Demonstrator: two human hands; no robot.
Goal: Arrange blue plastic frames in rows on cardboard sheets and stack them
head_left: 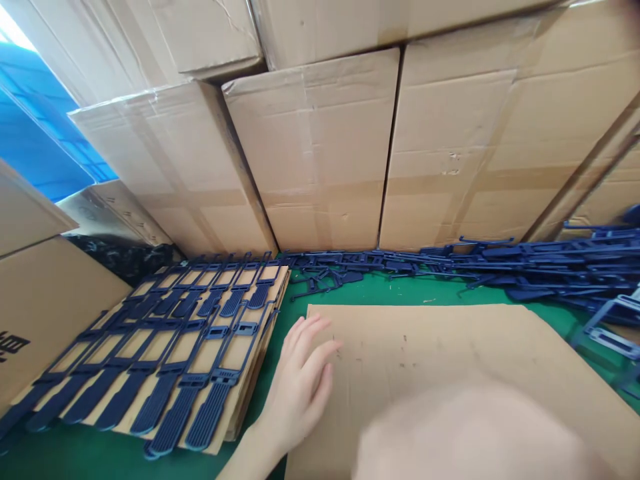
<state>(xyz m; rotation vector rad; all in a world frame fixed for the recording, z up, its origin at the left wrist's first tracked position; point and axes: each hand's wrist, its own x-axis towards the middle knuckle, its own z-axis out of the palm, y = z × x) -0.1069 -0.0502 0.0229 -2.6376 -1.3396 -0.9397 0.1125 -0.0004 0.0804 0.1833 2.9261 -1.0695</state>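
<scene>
My left hand [303,377] rests at the left edge of a flat cardboard sheet [425,353], fingers stretched and slightly bent, holding nothing. A large skin-coloured blur low in the view is my right hand [475,437], over the same sheet; its fingers are smeared and cannot be made out. Left of my left hand, dark blue plastic frames with ribbed, paddle-like ends [207,413] lie in two rows on a stack of cardboard sheets [233,427]. At the right edge, a blurred blue plastic frame [613,337] stands near the sheet.
A long heap of loose blue plastic parts [540,267] runs along the back of the green table [385,290]. Behind it rises a wall of taped cardboard boxes [320,153]. Another box [55,293] stands at the left, below blue sheeting [45,127].
</scene>
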